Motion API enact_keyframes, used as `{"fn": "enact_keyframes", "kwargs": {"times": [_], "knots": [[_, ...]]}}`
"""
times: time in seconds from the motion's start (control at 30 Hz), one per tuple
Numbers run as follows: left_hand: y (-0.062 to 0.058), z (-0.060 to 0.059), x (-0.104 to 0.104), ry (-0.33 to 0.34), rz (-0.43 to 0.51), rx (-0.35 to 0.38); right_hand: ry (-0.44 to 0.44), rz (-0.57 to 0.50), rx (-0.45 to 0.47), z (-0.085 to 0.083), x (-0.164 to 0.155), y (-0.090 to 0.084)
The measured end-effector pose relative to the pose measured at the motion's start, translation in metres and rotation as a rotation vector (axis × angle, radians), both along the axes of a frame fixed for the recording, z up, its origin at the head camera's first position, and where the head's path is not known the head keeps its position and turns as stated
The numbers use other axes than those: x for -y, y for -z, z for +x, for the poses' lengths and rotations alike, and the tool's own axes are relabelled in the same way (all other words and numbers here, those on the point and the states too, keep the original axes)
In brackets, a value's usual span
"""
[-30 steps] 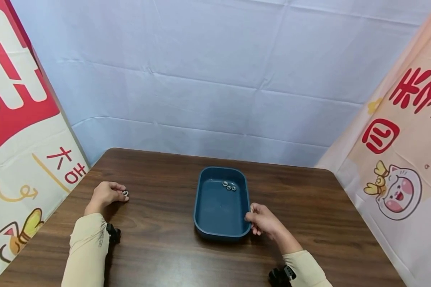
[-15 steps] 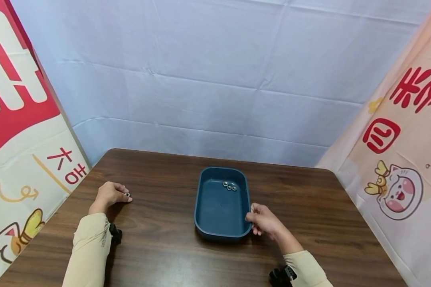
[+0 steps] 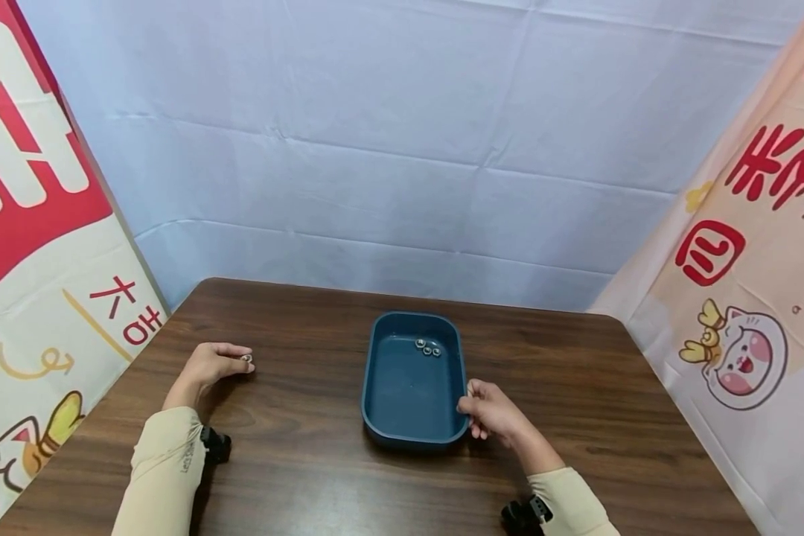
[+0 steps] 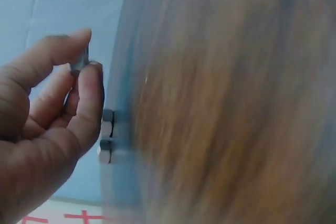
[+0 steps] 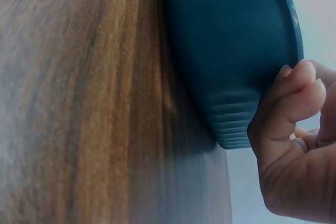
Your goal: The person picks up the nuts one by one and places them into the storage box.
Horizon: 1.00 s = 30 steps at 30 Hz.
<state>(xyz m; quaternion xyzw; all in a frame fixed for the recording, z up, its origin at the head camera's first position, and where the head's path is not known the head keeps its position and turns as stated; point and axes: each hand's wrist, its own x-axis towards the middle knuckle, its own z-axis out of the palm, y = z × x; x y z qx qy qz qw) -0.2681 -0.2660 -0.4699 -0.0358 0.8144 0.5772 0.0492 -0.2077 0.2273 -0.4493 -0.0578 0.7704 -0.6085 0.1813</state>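
Observation:
My left hand [image 3: 216,365] is over the left part of the table, pinching a small metal nut [image 4: 80,61] between thumb and fingertips. In the left wrist view, two more hex nuts [image 4: 106,151] stand on the table beyond the fingers; in the head view the hand hides them. A dark blue rectangular bin [image 3: 409,402] sits near the table's middle, with three nuts [image 3: 427,350] lying on its floor toward the far right corner. My right hand [image 3: 492,411] grips the bin's right rim near the front corner, thumb on the inner side and fingers outside.
The brown wood-grain table [image 3: 295,461] has its far edge against a pale hanging cloth [image 3: 375,149]. Printed banners flank it, one on the left [image 3: 40,246] and one on the right [image 3: 730,320]. A black wrist camera [image 3: 216,444] sits on the left sleeve.
My left hand has shifted slightly to the right with the pinched nut. The right hand, the bin and the nuts inside it have stayed in place.

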Motion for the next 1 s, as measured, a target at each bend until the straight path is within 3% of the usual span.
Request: {"fn": "enact_keyframes", "kwargs": {"times": [0.1,0.33,0.53,0.67,1.0], "knots": [[0.002,0.001,0.0,0.026,0.088,-0.002,0.002,0.001,-0.002,-0.001,0.002,0.0],[-0.004,0.002,-0.004,0.026,0.047,-0.014,-0.013,0.002,-0.003,-0.001,0.004,-0.001],[-0.015,0.004,-0.029,0.073,0.056,-0.02,-0.012,0.018,-0.008,0.002,0.002,-0.001],[-0.022,0.004,-0.046,0.057,0.069,-0.007,-0.022,0.017,-0.005,0.002,0.002,-0.002],[-0.037,0.0,-0.092,0.035,0.218,-0.028,-0.014,0.036,-0.007,0.002,0.001,-0.003]]}}
